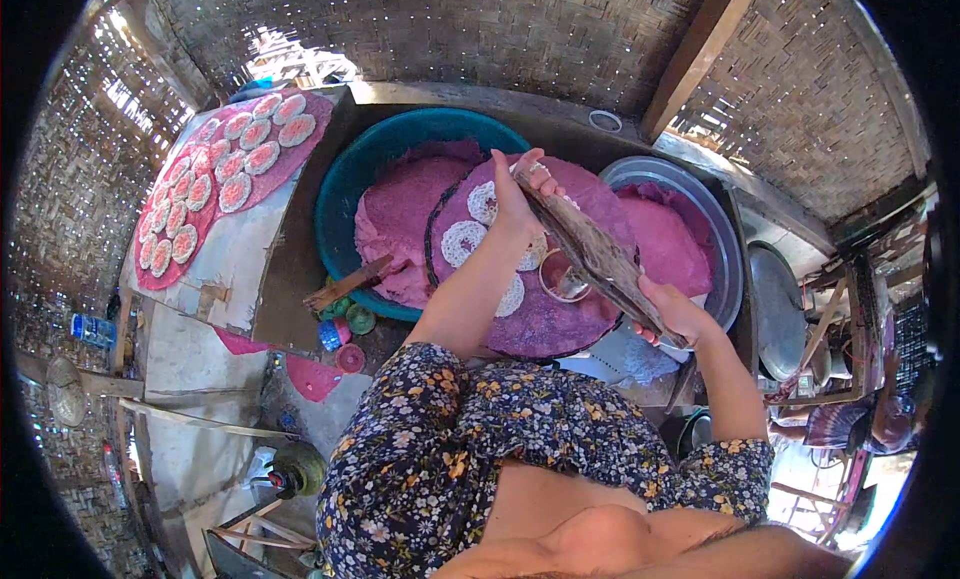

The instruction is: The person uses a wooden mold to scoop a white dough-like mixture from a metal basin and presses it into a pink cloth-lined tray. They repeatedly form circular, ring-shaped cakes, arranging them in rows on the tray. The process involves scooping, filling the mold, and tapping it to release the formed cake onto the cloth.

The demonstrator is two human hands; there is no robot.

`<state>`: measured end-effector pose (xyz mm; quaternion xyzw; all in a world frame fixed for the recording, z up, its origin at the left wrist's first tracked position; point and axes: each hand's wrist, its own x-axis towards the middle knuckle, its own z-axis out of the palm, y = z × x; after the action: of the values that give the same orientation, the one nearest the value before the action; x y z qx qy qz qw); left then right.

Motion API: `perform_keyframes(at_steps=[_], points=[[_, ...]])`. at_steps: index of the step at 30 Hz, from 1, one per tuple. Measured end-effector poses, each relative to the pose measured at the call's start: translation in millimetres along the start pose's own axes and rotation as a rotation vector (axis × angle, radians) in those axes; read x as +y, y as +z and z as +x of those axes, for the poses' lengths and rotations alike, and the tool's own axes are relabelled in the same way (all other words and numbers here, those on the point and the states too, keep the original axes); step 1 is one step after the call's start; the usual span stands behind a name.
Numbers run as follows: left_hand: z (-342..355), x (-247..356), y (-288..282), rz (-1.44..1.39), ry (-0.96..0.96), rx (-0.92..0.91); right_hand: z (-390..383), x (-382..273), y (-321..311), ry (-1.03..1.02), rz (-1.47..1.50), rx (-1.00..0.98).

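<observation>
A long, weathered grey-brown wooden board (598, 251) is held slanting across the front of me. My left hand (520, 189) is closed round its upper end, with fingers curling over the far side. At its lower right end my right hand (672, 314) grips it, fingertips showing underneath. Below the board lies a round tray lined with purple-pink cloth (550, 329). Several lacy white discs (463, 242), which look like rice cakes, rest on its left part. Beside the board's lower edge, a round metal mould or cup (563, 277) sits on the cloth; the board partly covers the tray.
Behind the tray stand a big teal basin (345, 169) and a grey metal basin (728, 229), both holding pink cloth. A wooden paddle (345, 284) leans by the teal basin. At left, pink-and-white discs (235, 192) cover cloths on a slab. A dark round lid (775, 309) stands right.
</observation>
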<state>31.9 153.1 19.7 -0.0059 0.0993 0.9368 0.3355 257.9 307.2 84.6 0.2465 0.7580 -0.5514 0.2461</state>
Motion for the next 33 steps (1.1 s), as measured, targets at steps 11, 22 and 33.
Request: perform_keyframes(at_steps=[11,22,33], points=[[19.0,22.3,12.7,0.098,0.006,-0.118,21.7,5.5,24.7,-0.157,-0.202,0.28],[13.5,4.2,46.4,0.126,-0.091,-0.14,12.1,18.8,18.8,-0.316,-0.112,0.342],[-29.4,-36.5,-5.6,1.272,-0.409,0.02,17.8,27.7,16.2,-0.373,-0.02,0.449]])
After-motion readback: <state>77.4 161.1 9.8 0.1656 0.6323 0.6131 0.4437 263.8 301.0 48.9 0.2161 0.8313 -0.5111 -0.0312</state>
